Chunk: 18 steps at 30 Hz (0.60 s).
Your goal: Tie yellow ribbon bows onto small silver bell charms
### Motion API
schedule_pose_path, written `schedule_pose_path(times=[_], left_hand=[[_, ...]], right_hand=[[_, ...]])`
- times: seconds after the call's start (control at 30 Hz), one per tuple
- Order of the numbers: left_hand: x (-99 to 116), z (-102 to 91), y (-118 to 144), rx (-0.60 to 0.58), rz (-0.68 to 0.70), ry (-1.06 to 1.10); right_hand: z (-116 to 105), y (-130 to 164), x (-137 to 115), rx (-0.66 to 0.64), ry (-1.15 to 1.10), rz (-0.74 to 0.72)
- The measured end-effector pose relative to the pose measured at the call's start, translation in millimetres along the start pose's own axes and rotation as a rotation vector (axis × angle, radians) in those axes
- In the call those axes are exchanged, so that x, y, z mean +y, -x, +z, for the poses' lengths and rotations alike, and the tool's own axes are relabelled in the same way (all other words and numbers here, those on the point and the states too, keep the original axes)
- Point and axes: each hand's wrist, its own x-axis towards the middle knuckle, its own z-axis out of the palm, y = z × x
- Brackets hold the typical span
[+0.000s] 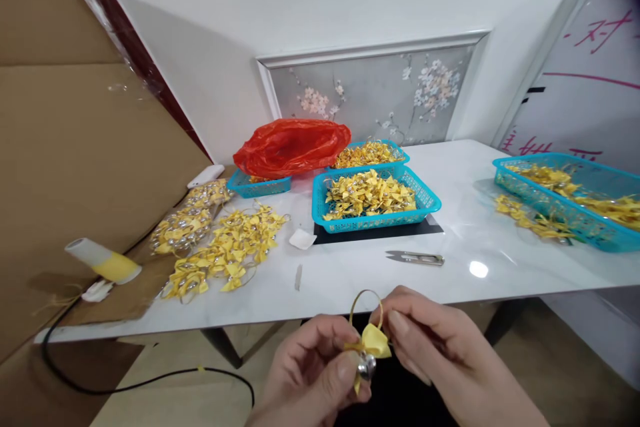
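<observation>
**Bow and Bell Held Below Table Edge**

White tabletop carried three blue baskets; the centre basket held yellow bows. Thread snips lay near its front edge, with loose finished bows to the left. Below the edge, the left hand pinched a silver bell, and the right hand gripped the attached yellow bow with its gold loop.

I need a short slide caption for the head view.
Both hands hold a yellow bow with bell below the white table.
</observation>
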Motion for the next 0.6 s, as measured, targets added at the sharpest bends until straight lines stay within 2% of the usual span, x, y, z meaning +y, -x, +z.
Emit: schedule_pose_path(times=[0.2, 0.33, 0.47, 0.6], left_hand=[[2, -8.5, -2, -0.017, -0.21, 0.311], [-3, -13.3, -3, 0.003, -0.271, 0.503], [-4, -9.8, -4, -0.014, -0.304, 0.605], [-2, -3.3, -5, -0.073, -0.28, 0.673]], right_hand=[[6, 6, 11, 0.11, -0.083, -0.074], [7, 2, 6, 0.113, 0.183, -0.271], [6, -5, -1, 0.192, 0.432, -0.524], [10, -6, -2, 0.251, 0.528, -0.593]])
